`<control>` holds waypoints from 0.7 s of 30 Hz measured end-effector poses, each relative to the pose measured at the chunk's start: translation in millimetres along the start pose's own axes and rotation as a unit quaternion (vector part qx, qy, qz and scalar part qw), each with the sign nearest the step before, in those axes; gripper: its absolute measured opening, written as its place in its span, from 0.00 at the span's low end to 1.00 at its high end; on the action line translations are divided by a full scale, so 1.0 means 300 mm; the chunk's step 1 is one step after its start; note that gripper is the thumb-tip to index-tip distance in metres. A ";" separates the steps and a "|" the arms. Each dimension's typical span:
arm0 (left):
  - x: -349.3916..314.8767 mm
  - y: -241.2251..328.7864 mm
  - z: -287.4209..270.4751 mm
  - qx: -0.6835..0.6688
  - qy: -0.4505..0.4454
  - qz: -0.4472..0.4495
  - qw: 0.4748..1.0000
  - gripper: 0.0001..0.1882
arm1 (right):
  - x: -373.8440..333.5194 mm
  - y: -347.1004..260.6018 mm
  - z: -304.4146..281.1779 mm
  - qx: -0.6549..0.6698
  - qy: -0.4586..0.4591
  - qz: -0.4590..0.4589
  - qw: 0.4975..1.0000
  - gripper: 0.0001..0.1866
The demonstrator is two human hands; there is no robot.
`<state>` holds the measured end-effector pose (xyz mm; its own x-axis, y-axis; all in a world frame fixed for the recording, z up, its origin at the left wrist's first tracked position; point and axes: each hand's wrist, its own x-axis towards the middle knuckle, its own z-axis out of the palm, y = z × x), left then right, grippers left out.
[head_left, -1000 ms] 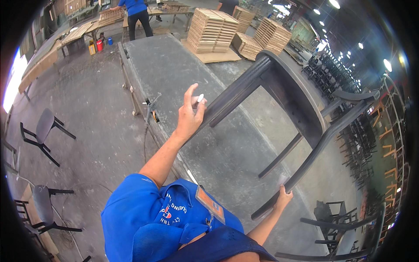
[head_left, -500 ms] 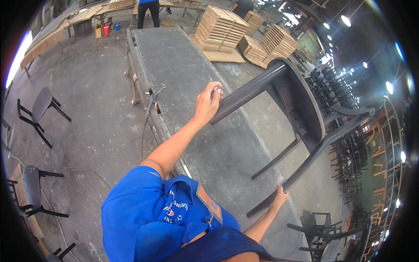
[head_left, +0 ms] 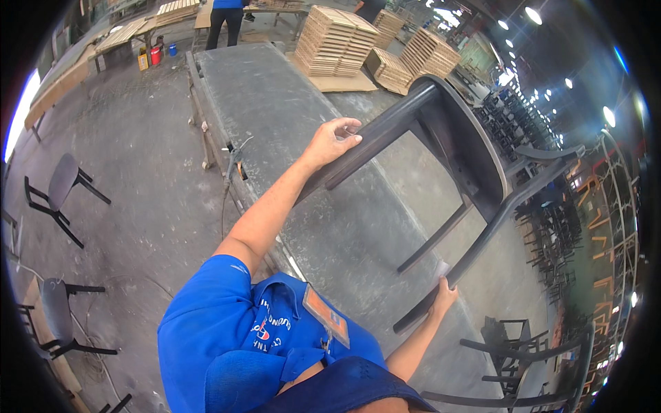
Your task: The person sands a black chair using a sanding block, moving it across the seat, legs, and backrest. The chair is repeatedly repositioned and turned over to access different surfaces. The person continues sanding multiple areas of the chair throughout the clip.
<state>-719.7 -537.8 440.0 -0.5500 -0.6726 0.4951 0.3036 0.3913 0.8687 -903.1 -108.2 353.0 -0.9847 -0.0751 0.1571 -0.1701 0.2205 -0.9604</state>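
Observation:
A dark chair (head_left: 468, 148) lies on its side on the long grey worktable (head_left: 365, 241), its legs toward me. My left hand (head_left: 334, 142) is at the upper leg (head_left: 389, 124), with curled fingers and the thumb close to the wood. A small pale bit shows between these fingers, too little to name. My right hand (head_left: 445, 296) is closed around the long lower leg (head_left: 475, 251), near its end. A pale, thin piece (head_left: 442, 268) sticks out above that hand against the leg.
Dark chairs (head_left: 63, 180) stand on the floor at left, others (head_left: 516, 354) at lower right. An air-tool-like item with a hose (head_left: 237, 160) hangs at the table's left edge. Stacks of wooden slats (head_left: 335, 43) and a person (head_left: 224, 24) are beyond the far end.
My left hand has moved up along the chair leg toward the seat, its fingers stretching further forward. The whole view has shifted slightly. My right hand stays on the lower leg.

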 end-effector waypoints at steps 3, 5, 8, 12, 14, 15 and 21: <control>0.003 0.015 -0.010 0.028 -0.029 -0.014 0.999 0.21 | -0.002 0.020 -0.008 0.000 0.000 0.002 1.000 0.19; -0.006 0.021 -0.019 0.030 -0.037 -0.010 0.999 0.22 | -0.008 0.031 -0.010 0.004 0.004 0.001 1.000 0.19; -0.025 0.022 -0.037 0.008 -0.042 -0.022 0.999 0.22 | -0.029 0.043 -0.008 0.009 0.012 -0.003 1.000 0.17; -0.048 0.023 -0.066 0.002 -0.062 -0.045 0.997 0.22 | -0.060 0.050 -0.003 -0.004 0.041 -0.021 0.999 0.14; -0.050 0.034 -0.085 0.014 -0.077 -0.044 0.996 0.23 | -0.070 0.051 -0.001 -0.007 0.046 -0.028 0.999 0.13; -0.050 0.043 -0.096 0.022 -0.086 -0.037 0.995 0.23 | -0.073 0.051 -0.001 -0.004 0.038 -0.030 0.999 0.13; -0.039 0.123 -0.104 0.158 -0.103 0.045 0.981 0.26 | -0.078 0.051 -0.004 -0.015 0.032 -0.033 0.999 0.13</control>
<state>-677.7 -535.2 466.6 -0.6871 -0.4978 0.5292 0.1199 0.6408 0.7583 -882.6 -102.0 334.8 -0.9718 -0.0289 0.2342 -0.2339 0.2470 -0.9404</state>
